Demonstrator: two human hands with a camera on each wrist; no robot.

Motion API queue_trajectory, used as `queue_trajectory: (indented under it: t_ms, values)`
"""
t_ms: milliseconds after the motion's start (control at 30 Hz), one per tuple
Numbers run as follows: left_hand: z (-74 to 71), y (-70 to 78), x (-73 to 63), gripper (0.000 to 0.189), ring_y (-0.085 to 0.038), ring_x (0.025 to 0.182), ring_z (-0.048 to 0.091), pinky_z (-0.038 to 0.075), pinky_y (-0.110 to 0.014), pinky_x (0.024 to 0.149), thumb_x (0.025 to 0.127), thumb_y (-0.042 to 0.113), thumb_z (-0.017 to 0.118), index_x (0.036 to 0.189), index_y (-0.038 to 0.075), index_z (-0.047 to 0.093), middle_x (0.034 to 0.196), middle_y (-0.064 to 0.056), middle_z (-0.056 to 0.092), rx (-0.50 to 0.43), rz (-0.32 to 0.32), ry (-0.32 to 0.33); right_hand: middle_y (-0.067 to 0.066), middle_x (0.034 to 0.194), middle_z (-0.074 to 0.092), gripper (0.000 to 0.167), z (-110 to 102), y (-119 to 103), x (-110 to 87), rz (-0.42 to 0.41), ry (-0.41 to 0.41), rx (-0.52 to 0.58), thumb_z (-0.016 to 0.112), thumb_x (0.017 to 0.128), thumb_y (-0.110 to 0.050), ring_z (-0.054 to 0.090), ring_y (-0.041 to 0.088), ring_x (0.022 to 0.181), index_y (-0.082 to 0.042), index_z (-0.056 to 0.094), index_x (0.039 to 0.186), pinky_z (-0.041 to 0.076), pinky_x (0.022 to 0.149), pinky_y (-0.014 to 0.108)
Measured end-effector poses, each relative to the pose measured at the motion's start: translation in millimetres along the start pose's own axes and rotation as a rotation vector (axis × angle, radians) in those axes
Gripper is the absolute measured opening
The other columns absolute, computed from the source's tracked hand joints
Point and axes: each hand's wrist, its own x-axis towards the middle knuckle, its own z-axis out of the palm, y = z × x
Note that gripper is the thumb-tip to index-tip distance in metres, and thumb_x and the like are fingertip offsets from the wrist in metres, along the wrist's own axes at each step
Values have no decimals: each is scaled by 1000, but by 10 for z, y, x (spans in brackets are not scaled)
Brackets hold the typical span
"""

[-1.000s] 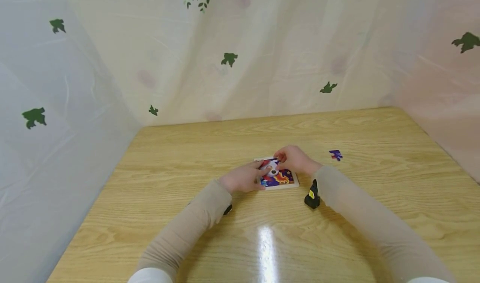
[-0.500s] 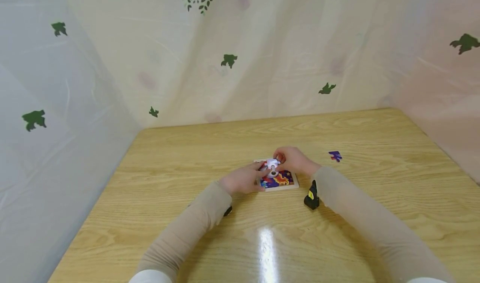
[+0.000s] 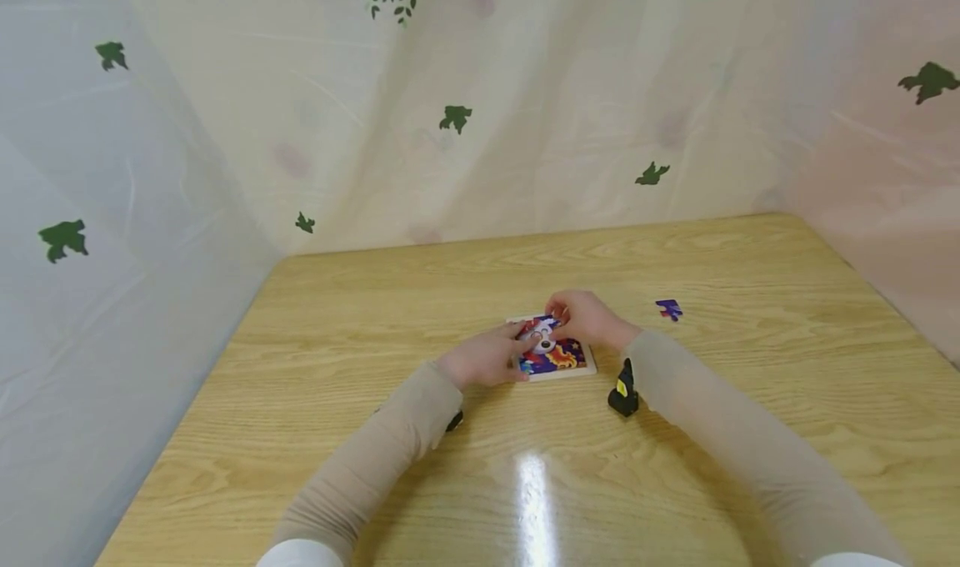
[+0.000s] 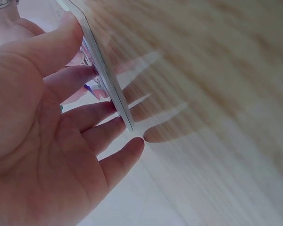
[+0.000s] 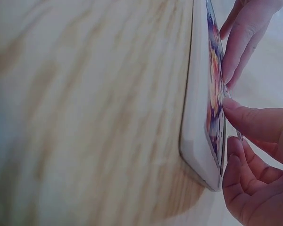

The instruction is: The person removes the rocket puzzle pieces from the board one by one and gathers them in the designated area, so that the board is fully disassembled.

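A small jigsaw puzzle (image 3: 564,362), with a white-rimmed tray (image 5: 195,146) and a colourful picture of a white animal face, lies mid-table. My left hand (image 3: 483,357) spreads over its left side; thumb and fingers, nearly straight, touch the tray's edge and surface in the left wrist view. Over the puzzle's upper right, my right hand (image 3: 588,318) pinches a thin puzzle piece (image 5: 239,134) between thumb and curled fingertips, low against the picture. Those fingers mostly hide the piece in the head view. A loose purple puzzle piece (image 3: 668,309) lies to the right, apart from both hands.
The wooden table (image 3: 360,300) stretches around the puzzle. Behind and on both sides hangs a pale curtain (image 3: 525,158) with green leaf shapes. A black wrist camera (image 3: 624,392) sits below the right wrist.
The piece in my right fingers tilted up and shone pale half a second ago; now it lies flatter against the picture. My left hand keeps its place on the puzzle.
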Motion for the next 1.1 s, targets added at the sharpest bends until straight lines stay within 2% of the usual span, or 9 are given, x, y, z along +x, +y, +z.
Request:
queue_trajectory:
  t_ms: [467,600,733,967,1100]
  values:
    - [-17,0,92,67,-32,143,21,27,-37,115,92,38,58,149,23,27,158,-13,15,-23,-11,13,13,92,64,26,-81,58,87,-48,-13,-38,73,82,-8,60,23,84,2,64,103,51,78,38]
    - [-21,-8,123,67,-30,144,21,27,-36,116,92,37,59,149,22,28,158,-13,15,-31,-12,18,14,94,64,32,-98,81,114,-58,-16,-59,71,83,-8,60,24,85,5,63,110,51,80,40]
    - [-32,-1,120,67,-29,144,21,27,-36,115,92,37,59,149,21,28,158,-13,14,-26,-13,17,16,97,65,38,-104,86,115,-68,-16,-92,70,84,-10,60,25,88,7,61,116,51,82,41]
    - [-42,29,107,67,-28,144,21,26,-36,116,92,39,58,149,22,28,159,-11,14,-9,-35,5,14,99,65,34,-123,103,102,-52,-32,-110,69,85,-12,59,24,90,3,64,115,50,84,42]
    - [-47,39,104,67,-28,145,19,26,-36,116,92,40,57,150,24,27,159,-10,14,-9,-48,-1,14,98,65,33,-153,141,85,-67,-16,-133,70,84,-13,58,24,89,3,65,113,49,84,43]
